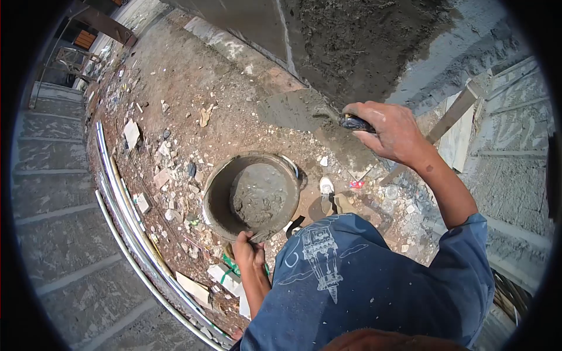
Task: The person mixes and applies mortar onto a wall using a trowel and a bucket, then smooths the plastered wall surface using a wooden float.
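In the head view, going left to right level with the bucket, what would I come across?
Grey block wall, long pipes, mortar bucket, white shoe, red scrap, right forearm, second block wall.

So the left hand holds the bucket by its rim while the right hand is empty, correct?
Not quite: the head view shows the right hand gripping a dark-handled trowel. The left hand does hold the bucket by its rim.
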The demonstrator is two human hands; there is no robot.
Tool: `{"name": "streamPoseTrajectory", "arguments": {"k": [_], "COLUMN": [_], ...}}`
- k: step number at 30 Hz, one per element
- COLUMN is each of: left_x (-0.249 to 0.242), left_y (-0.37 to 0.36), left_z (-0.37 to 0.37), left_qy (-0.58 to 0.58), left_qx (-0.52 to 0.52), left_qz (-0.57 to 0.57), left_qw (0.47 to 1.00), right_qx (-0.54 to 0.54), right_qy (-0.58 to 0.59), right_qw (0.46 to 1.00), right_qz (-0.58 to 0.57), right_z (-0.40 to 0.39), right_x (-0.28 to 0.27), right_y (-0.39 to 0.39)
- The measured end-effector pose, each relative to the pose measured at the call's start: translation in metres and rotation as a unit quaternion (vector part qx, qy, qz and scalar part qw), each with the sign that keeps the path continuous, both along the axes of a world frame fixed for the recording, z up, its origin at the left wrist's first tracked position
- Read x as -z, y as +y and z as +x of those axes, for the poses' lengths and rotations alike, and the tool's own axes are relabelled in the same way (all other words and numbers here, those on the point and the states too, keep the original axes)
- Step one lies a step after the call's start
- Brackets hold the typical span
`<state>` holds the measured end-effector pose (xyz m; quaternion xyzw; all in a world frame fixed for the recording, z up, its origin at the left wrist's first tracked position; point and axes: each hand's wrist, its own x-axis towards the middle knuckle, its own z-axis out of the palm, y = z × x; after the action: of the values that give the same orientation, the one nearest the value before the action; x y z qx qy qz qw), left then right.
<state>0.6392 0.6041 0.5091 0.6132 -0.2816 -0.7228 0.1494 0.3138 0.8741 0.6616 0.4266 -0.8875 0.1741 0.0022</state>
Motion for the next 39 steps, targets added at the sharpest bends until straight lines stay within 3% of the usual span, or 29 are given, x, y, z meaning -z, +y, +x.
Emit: {"name": "streamPoseTrajectory", "arguments": {"k": [4,6,8,10,11,13,15,16,23,25,29,31,32,33,35,36,39], "left_x": [-0.021,-0.045,-0.033,-0.061,-0.046,-0.039,-0.048,-0.053,-0.044,-0.029,-0.029,-0.012,-0.001,0.007,0.007,0.008,0.016], "left_y": [0.01,0.015,0.012,0.023,0.01,0.005,0.001,-0.002,-0.011,-0.017,-0.004,-0.003,-0.001,0.001,0.007,0.01,0.015], "left_z": [-0.023,-0.029,-0.026,-0.036,-0.019,-0.004,0.003,0.012,0.079,0.099,0.076,0.074,0.069,0.066,0.041,0.029,0.007], "left_qy": [0.107,0.111,0.114,0.179,0.134,0.21,0.166,0.155,-0.033,-0.098,-0.18,-0.216,-0.226,-0.224,-0.23,-0.233,-0.198], "left_qx": [0.022,0.074,0.069,0.003,0.055,0.03,-0.02,-0.025,-0.057,-0.058,-0.034,0.013,0.03,0.035,0.071,0.09,0.062], "left_qz": [-0.022,-0.043,-0.093,-0.134,-0.079,-0.123,-0.165,-0.171,-0.138,-0.117,-0.144,-0.151,-0.147,-0.124,-0.108,-0.1,-0.041], "left_qw": [0.994,0.99,0.987,0.975,0.986,0.97,0.972,0.973,0.988,0.987,0.972,0.964,0.962,0.966,0.964,0.963,0.977], "right_qx": [-0.109,-0.121,-0.148,-0.179,-0.158,-0.153,-0.14,-0.153,-0.259,-0.289,-0.24,-0.164,-0.093,-0.022,0.136,0.193,0.241], "right_qy": [0.141,0.055,-0.024,-0.094,-0.127,-0.17,-0.216,-0.283,-0.381,-0.457,-0.715,-0.763,-0.765,-0.692,-0.47,-0.382,-0.275], "right_qw": [0.981,0.983,0.976,0.964,0.961,0.967,0.96,0.935,0.887,0.841,0.656,0.618,0.625,0.705,0.846,0.853,0.904], "right_qz": [0.07,0.124,0.159,0.173,0.187,0.114,0.112,0.15,0.026,0.023,-0.029,-0.088,-0.123,-0.156,-0.213,-0.299,-0.223], "right_z": [0.044,0.069,0.098,0.124,0.133,0.14,0.151,0.153,0.16,0.141,0.063,0.004,-0.045,-0.098,-0.179,-0.188,-0.146], "right_x": [0.047,0.072,0.084,0.08,0.072,0.082,0.097,0.075,0.129,0.145,0.21,0.258,0.257,0.264,0.197,0.153,0.048], "right_y": [-0.059,-0.083,-0.106,-0.118,-0.125,-0.131,-0.135,-0.145,-0.168,-0.165,-0.121,-0.085,-0.06,-0.032,0.031,0.059,0.092]}}
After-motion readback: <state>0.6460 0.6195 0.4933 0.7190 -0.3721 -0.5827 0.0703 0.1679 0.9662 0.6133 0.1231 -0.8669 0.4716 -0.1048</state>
